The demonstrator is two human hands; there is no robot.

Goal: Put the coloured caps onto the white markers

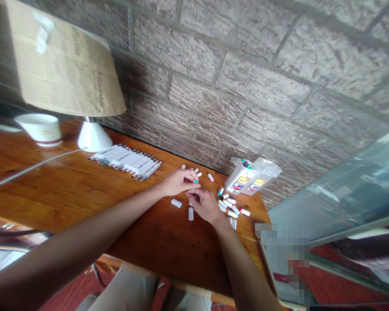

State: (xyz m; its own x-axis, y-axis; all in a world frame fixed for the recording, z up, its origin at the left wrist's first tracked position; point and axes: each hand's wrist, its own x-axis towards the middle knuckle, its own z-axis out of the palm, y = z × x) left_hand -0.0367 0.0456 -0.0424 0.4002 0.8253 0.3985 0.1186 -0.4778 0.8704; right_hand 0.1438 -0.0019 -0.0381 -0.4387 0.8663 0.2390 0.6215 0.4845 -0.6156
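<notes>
My left hand point(180, 181) pinches a small marker cap with a teal end point(196, 181) over the wooden table. Just below and to the right, my right hand point(206, 205) has its thumb and fingers drawn together; anything between them is too small to tell. Loose white caps lie around both hands: one cap point(191, 214) beneath my right hand and a white piece point(176, 203) below my left wrist. Several more caps with coloured ends point(228, 204) are heaped to the right of my right hand. A few others, such as a pink-ended cap point(210, 177), lie behind the hands.
A row of white markers point(129, 162) lies at the back left. Beside it stand a lamp point(92, 137) with a paper shade and a white cup point(42, 128). An opened clear plastic case point(251, 177) stands at the back right against the brick wall point(194, 95). A cable point(35, 166) crosses the left side.
</notes>
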